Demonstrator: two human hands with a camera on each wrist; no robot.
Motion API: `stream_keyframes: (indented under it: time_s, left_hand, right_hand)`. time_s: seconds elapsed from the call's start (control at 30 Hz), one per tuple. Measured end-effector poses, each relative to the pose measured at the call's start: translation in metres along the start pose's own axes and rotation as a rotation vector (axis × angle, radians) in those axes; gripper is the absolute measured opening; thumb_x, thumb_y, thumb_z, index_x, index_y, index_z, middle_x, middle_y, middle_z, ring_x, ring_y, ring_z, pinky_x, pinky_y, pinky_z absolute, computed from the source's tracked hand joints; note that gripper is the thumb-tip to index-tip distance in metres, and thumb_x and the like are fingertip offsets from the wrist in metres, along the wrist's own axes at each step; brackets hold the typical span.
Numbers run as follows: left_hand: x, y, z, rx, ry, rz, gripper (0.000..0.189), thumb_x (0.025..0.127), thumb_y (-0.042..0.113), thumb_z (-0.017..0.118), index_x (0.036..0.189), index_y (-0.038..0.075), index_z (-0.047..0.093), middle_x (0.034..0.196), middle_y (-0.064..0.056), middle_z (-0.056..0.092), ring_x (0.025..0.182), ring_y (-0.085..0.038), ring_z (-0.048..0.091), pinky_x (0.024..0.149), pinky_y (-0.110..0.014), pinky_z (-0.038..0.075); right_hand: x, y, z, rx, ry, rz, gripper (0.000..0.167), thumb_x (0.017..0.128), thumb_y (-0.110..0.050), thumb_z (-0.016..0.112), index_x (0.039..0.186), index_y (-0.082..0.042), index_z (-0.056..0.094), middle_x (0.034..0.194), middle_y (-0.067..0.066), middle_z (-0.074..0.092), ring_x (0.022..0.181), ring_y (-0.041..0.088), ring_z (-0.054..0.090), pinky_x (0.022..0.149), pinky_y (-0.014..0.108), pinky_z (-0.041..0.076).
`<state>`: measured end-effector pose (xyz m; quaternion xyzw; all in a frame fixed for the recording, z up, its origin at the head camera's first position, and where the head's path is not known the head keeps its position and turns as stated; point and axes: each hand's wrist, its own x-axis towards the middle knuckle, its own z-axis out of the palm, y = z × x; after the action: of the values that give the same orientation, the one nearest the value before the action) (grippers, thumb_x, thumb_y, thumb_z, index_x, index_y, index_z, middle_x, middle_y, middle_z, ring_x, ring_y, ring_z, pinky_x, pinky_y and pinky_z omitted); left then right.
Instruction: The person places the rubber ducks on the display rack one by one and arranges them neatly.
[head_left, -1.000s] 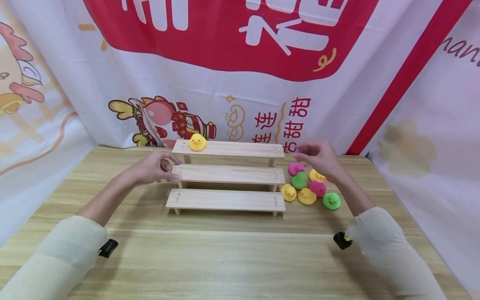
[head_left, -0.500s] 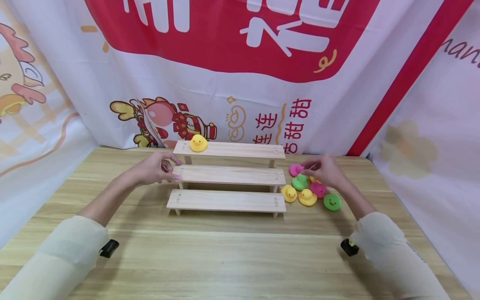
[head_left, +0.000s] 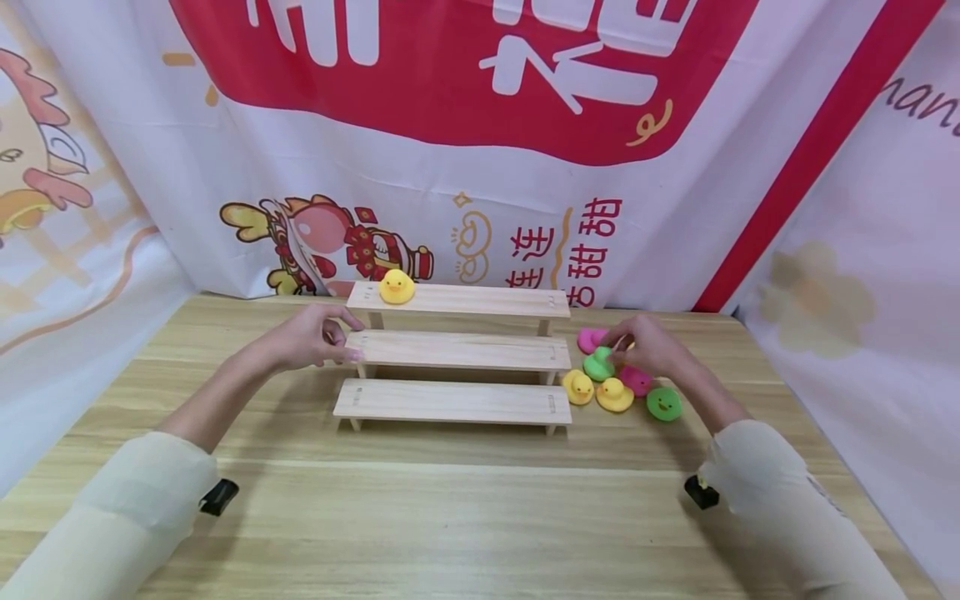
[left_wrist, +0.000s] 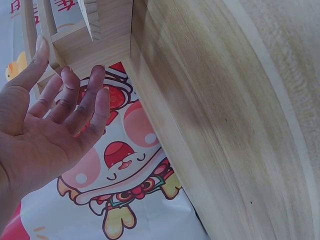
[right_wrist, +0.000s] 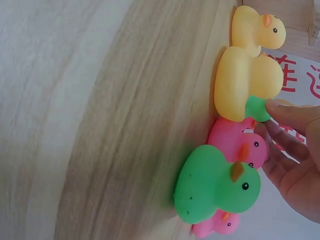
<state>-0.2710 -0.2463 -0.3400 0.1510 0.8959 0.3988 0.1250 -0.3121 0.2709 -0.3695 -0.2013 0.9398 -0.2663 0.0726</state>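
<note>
My left hand (head_left: 311,335) holds the left end of the three-tier wooden shelf (head_left: 457,350) at its middle plank, thumb and fingers around the edge. In the left wrist view, the hand (left_wrist: 55,135) has its other fingers loosely bent below that plank. Over on the right, my right hand (head_left: 647,343) pinches a green rubber duck (head_left: 597,364) between thumb and fingers. The right wrist view shows only a bit of this green duck (right_wrist: 257,108), mostly hidden behind a yellow duck (right_wrist: 232,85). One yellow duck (head_left: 396,286) sits on the top plank, near its left end.
Around the right hand lie more ducks: yellow ones (head_left: 615,395), pink ones (head_left: 592,338) and another green one (head_left: 664,404). They stand close beside the shelf's right end. A printed cloth (head_left: 420,183) hangs behind the wooden table (head_left: 450,517).
My right hand has come down from above the ducks to the green one and taken hold of it. The left hand stays at the shelf.
</note>
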Motion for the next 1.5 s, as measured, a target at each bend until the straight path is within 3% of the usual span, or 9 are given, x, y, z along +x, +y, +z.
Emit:
stream_keyframes:
  time_s: [0.37, 0.47, 0.73, 1.0, 1.2, 1.5]
  left_hand:
    - [0.0005, -0.0012, -0.0002, -0.012, -0.003, 0.013, 0.049, 0.09, 0.01, 0.082, 0.127, -0.011, 0.058, 0.074, -0.003, 0.06, 0.065, -0.01, 0.053, 0.054, -0.027, 0.05]
    - [0.0008, -0.0009, -0.0002, -0.011, -0.002, 0.011, 0.049, 0.09, 0.01, 0.082, 0.127, -0.011, 0.058, 0.075, -0.003, 0.06, 0.066, -0.01, 0.054, 0.054, -0.027, 0.05]
    - [0.002, -0.001, -0.0003, -0.005, 0.002, 0.008, 0.049, 0.09, 0.01, 0.082, 0.127, -0.01, 0.058, 0.074, -0.002, 0.059, 0.067, -0.01, 0.054, 0.055, -0.029, 0.052]
    - [0.0024, -0.0021, -0.0003, -0.012, -0.001, -0.002, 0.049, 0.09, 0.011, 0.082, 0.127, -0.01, 0.058, 0.074, -0.002, 0.059, 0.066, -0.01, 0.053, 0.055, -0.029, 0.052]
    - [0.0027, -0.0033, 0.0, -0.009, 0.001, -0.002, 0.049, 0.09, 0.011, 0.082, 0.128, -0.01, 0.058, 0.075, -0.003, 0.06, 0.067, -0.011, 0.054, 0.056, -0.029, 0.052]
    - [0.0023, -0.0047, 0.0005, 0.001, 0.006, 0.002, 0.049, 0.09, 0.011, 0.082, 0.128, -0.01, 0.059, 0.076, -0.003, 0.061, 0.068, -0.011, 0.055, 0.055, -0.029, 0.052]
  right_hand:
    - [0.0015, -0.0017, -0.0011, -0.07, -0.053, 0.022, 0.026, 0.087, 0.003, 0.078, 0.113, 0.004, 0.076, 0.106, 0.015, 0.073, 0.088, 0.026, 0.061, 0.074, 0.034, 0.056]
    - [0.001, -0.0026, -0.0017, -0.073, -0.056, 0.032, 0.026, 0.088, -0.001, 0.081, 0.112, 0.004, 0.075, 0.103, 0.014, 0.073, 0.088, 0.026, 0.061, 0.076, 0.035, 0.057]
    - [0.0009, -0.0011, -0.0009, -0.087, -0.056, 0.053, 0.027, 0.091, -0.012, 0.081, 0.112, 0.003, 0.076, 0.089, 0.008, 0.07, 0.077, 0.02, 0.06, 0.066, 0.03, 0.054]
    - [-0.0011, 0.0007, -0.0045, -0.096, -0.079, -0.017, 0.03, 0.089, -0.005, 0.08, 0.116, 0.005, 0.074, 0.1, 0.014, 0.073, 0.089, 0.026, 0.064, 0.077, 0.039, 0.06]
    - [-0.0016, 0.0016, -0.0055, -0.101, -0.12, -0.015, 0.03, 0.091, -0.004, 0.078, 0.12, 0.003, 0.074, 0.104, 0.012, 0.073, 0.093, 0.027, 0.063, 0.084, 0.043, 0.059]
    - [-0.0043, -0.0001, -0.006, -0.056, -0.099, 0.001, 0.029, 0.093, -0.008, 0.078, 0.119, 0.004, 0.073, 0.108, 0.014, 0.073, 0.092, 0.025, 0.064, 0.086, 0.044, 0.059]
